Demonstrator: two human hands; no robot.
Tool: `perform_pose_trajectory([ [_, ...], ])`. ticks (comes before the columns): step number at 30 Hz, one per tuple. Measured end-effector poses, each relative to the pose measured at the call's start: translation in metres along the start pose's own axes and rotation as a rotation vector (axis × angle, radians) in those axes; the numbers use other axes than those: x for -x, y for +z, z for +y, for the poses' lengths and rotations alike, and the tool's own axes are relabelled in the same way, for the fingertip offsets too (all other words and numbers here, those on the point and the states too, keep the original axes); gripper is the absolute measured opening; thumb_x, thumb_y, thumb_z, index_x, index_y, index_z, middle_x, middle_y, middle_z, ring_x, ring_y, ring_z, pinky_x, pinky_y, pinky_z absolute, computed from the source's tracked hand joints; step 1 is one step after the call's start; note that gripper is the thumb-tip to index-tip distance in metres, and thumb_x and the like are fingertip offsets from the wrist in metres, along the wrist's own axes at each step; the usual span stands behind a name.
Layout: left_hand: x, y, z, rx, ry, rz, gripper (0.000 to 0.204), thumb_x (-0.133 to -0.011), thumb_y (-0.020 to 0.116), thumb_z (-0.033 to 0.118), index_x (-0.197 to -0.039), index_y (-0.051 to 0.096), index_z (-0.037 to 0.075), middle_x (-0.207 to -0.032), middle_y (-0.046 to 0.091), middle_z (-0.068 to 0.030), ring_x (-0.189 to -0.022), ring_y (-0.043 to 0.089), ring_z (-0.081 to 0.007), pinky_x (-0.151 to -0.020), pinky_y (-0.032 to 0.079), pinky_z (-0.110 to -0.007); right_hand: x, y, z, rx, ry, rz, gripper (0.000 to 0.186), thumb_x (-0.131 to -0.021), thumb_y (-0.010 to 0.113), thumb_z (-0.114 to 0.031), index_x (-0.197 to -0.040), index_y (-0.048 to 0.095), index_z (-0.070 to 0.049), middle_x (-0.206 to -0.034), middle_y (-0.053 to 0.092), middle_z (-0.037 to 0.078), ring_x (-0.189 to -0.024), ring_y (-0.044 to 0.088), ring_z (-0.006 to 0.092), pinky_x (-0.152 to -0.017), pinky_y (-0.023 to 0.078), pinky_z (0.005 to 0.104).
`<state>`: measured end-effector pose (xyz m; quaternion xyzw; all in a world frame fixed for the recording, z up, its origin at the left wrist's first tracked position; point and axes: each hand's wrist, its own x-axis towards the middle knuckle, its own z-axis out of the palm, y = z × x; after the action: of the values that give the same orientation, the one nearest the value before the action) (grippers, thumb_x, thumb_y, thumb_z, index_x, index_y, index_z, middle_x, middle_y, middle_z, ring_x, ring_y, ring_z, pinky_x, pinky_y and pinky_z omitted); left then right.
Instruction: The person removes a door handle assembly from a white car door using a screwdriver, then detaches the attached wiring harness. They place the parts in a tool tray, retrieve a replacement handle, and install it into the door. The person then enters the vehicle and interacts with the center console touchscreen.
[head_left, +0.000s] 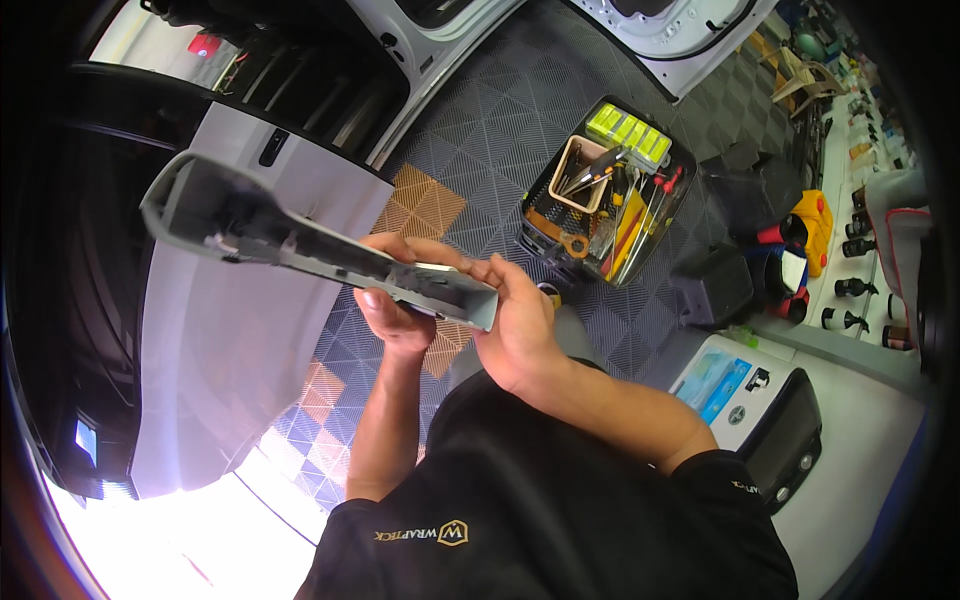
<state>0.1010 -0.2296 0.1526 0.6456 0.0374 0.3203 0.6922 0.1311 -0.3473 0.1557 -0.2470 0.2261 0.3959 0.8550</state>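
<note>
Both hands are gripping a long grey plastic trim panel (300, 235), holding it up in the air above the dark tiled floor (500, 120), well clear of anything that could carry it. The left hand (395, 300) is cupping it from underneath, fingers wrapping over the near end. The right hand (515, 320) is clamping that same end from the other side, thumb pressing along the edge. Neither hand is spread; both are closing firmly on the panel. The far end is jutting out unsupported toward the big grey car body panel (220, 330). It looks light and fairly stiff, though a hollow shell this long would likely flex, and its small clips look breakable, so gripping the solid edges seems wise. A tray of tools (610, 190) is sitting on the floor just beyond the hands.
</note>
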Motion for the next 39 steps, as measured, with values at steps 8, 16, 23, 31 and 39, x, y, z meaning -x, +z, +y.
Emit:
perform_pose_trajectory([
  [8,0.005,-0.013,0.005,0.091,0.096,-0.016,0.065,-0.101,0.041,0.066,-0.103,0.037,0.001,-0.078,0.068,-0.0250,-0.064,0.068,-0.0270,-0.060,0.059,-0.035,0.010,0.013,0.005,-0.014,0.083,-0.029,0.029,-0.107,0.043,-0.029,-0.089,0.056,-0.009,-0.096,0.063,0.002,-0.091,0.058,0.0152,-0.086,0.045,0.0342],
  [16,0.001,-0.029,0.027,-0.272,0.062,-0.326,0.065,-0.098,0.050,0.065,-0.097,0.043,0.000,-0.080,0.067,-0.0260,-0.066,0.068,-0.0293,-0.063,0.058,-0.040,-0.009,-0.008,0.030,0.041,0.152,-0.005,0.028,-0.103,0.044,-0.026,-0.101,0.064,-0.006,-0.090,0.065,0.005,-0.079,0.063,0.0143,-0.066,0.050,0.0314],
  [23,-0.013,-0.013,0.041,-0.983,0.198,-0.650,0.043,-0.084,0.075,0.037,-0.106,0.061,0.003,-0.072,0.064,-0.0131,-0.063,0.066,-0.0314,-0.058,0.052,-0.040,-0.038,-0.014,0.051,-0.141,0.293,-0.069,0.023,-0.102,0.045,-0.017,-0.115,0.058,-0.002,-0.102,0.066,0.006,-0.075,0.065,0.0111,-0.059,0.055,0.0259],
  [31,-0.004,-0.033,0.028,-0.515,0.144,-0.431,0.035,-0.096,0.061,0.031,-0.102,0.053,-0.002,-0.079,0.068,-0.0168,-0.064,0.068,-0.0250,-0.060,0.054,-0.035,-0.046,-0.029,0.052,0.147,0.174,-0.027,0.044,-0.109,0.042,-0.039,-0.101,0.063,-0.002,-0.080,0.061,0.006,-0.070,0.060,0.0153,-0.067,0.050,0.0285],
  [39,0.020,-0.024,-0.043,0.124,-0.699,-0.130,0.041,-0.106,0.041,0.039,-0.117,0.052,0.000,-0.077,0.060,-0.0090,-0.066,0.065,-0.0204,-0.062,0.055,-0.032,-0.029,-0.136,-0.024,0.523,-0.137,0.000,0.036,-0.108,0.050,-0.033,-0.097,0.062,-0.001,-0.072,0.042,-0.005,-0.062,0.041,0.0073,-0.052,0.035,0.0241],
])
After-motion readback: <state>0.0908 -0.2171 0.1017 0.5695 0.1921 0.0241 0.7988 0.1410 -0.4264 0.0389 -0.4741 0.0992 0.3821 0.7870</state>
